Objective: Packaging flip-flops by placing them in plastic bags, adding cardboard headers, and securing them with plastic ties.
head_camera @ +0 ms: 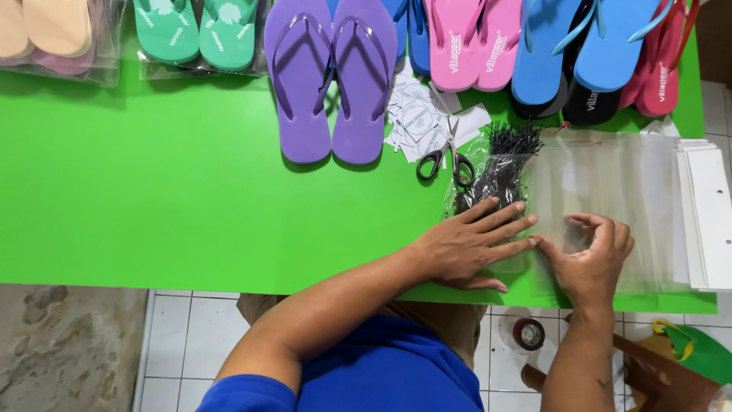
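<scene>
On the green bench [152, 198], the left hand [465, 244] lies flat right of centre, its fingers [507, 221] spread apart and pressing on the edge of a stack of clear plastic bags [602, 175]. Just to its right, the right hand [591, 255] curls over the same stack, thumb and forefinger drawn together and pinching at the top sheet; whether they truly grip it is hard to make out.

The bags are see-through and glossy, so their edges nearly vanish against the green. The stack lies flat in the right part of the frame, and its long axis appears to run left to right across the bench.

Under the left fingertips sits a bundle of black ties [499, 164] in clear wrap. Scissors [446, 160] lie just left of it, on round paper labels [419, 114].

Along the top edge, from left to right, lie bagged peach, green, purple [332, 76], pink, blue and red flip-flops, all cut off by the frame. White cards [709, 214] sit at the right edge.
</scene>
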